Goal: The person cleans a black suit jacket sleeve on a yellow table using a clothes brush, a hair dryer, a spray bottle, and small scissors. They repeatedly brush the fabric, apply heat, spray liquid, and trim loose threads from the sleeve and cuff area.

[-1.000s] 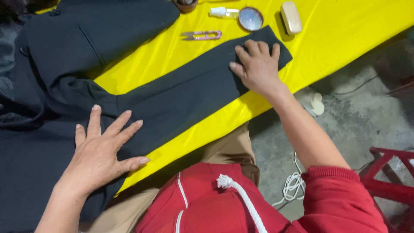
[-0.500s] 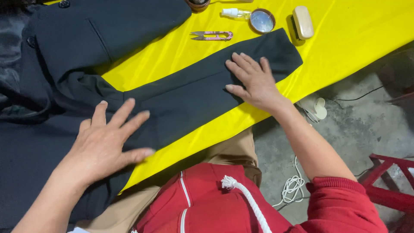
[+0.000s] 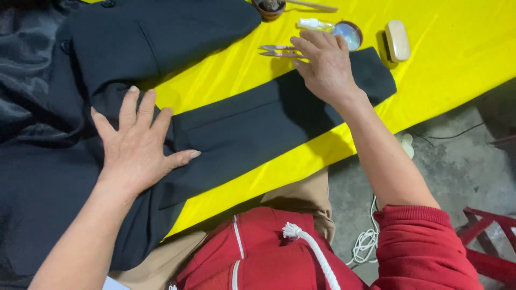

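Observation:
A dark jacket (image 3: pixel 134 43) lies spread over a yellow cloth (image 3: pixel 457 59), one sleeve (image 3: pixel 258 123) stretched out to the right. My left hand (image 3: pixel 137 142) rests flat, fingers spread, on the sleeve near the shoulder. My right hand (image 3: pixel 322 64) hovers with fingers apart over the sleeve's upper edge, its fingertips at the small thread snips (image 3: pixel 277 51) lying on the cloth just beyond. Neither hand holds anything.
Beyond the snips lie a small white bottle (image 3: pixel 314 24), a round mirror-like disc (image 3: pixel 348 33) and a pale wooden brush (image 3: pixel 398 40). A small brown bowl (image 3: pixel 269 7) sits at the top edge. To the right are a concrete floor, white cord (image 3: pixel 365 241) and a red stool (image 3: pixel 494 241).
My right hand slid from the cuff end of the sleeve leftward and up to the thread snips. My left hand moved slightly up along the sleeve and stays flat.

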